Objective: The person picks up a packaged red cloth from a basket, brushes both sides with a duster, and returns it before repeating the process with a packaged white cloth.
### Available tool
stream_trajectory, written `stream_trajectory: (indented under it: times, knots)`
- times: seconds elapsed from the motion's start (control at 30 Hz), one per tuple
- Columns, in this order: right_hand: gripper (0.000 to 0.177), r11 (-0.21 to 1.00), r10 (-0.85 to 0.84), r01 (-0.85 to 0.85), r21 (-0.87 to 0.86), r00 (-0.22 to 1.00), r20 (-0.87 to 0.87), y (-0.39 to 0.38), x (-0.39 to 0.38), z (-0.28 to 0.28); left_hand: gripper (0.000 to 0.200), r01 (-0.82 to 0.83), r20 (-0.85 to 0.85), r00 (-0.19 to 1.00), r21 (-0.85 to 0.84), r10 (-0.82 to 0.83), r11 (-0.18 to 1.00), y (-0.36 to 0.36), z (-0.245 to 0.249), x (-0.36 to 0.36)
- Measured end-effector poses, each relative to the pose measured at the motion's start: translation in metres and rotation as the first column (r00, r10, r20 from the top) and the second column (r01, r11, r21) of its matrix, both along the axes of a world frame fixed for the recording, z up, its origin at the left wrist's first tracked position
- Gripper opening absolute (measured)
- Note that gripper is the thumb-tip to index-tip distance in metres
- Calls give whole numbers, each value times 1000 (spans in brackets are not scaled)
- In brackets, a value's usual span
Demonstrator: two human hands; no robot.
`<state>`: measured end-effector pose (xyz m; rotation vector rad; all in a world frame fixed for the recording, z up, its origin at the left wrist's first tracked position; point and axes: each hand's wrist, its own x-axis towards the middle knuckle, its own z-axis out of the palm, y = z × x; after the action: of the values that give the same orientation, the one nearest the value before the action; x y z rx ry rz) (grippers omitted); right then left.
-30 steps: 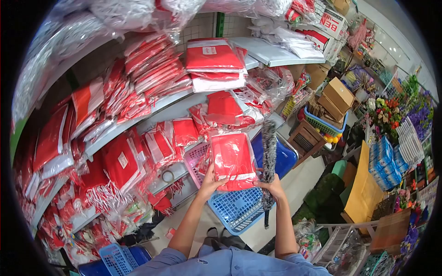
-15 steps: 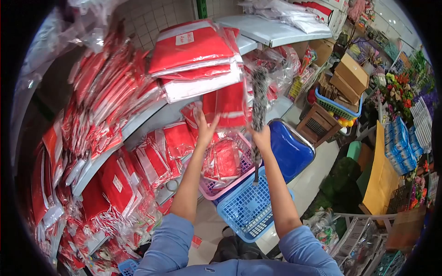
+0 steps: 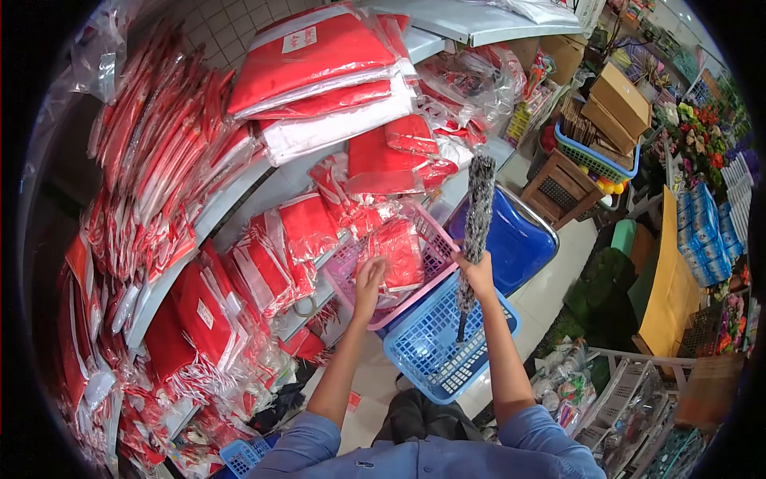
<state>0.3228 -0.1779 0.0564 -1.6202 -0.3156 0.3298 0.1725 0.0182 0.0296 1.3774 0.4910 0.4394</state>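
In the head view, a long, fluffy grey-and-black duster (image 3: 480,199) is held in the right hand (image 3: 477,274), the fingers folded narrowly about its lower half. Its fluffy end is pointed away beyond those fingers, and its thin dark tip is hung below them, over a rectangular light-blue plastic basket (image 3: 416,351).

The left hand (image 3: 371,281) is raised over a pink plastic-mesh basket (image 3: 437,233), its fingers loosely parted, with nothing seen held. A flat red packet in clear plastic (image 3: 401,254) is lain in that basket, just beside and beyond the left fingertips; whether it is touched cannot be told. Farther beyond the left fingers, a stack of large red-and-white wrapped packets (image 3: 319,60) is supported by a grey metal shelf (image 3: 231,191).
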Motion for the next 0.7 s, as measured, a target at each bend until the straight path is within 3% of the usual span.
stream_trajectory:
  times: [0.23,0.53,0.7]
  knots:
    - [23,996,68,-82,-41,960,-271,-47,-55,14,23,-60,-125,992,-208,34,976,-25,-23,-63]
    - [27,994,48,-79,-75,936,-348,-77,-90,-27,25,-75,-224,974,-225,24,972,-42,-48,-99]
    - [26,993,29,-74,-94,911,-411,-80,-101,-72,25,-67,-283,959,-237,-3,969,-42,-90,-95]
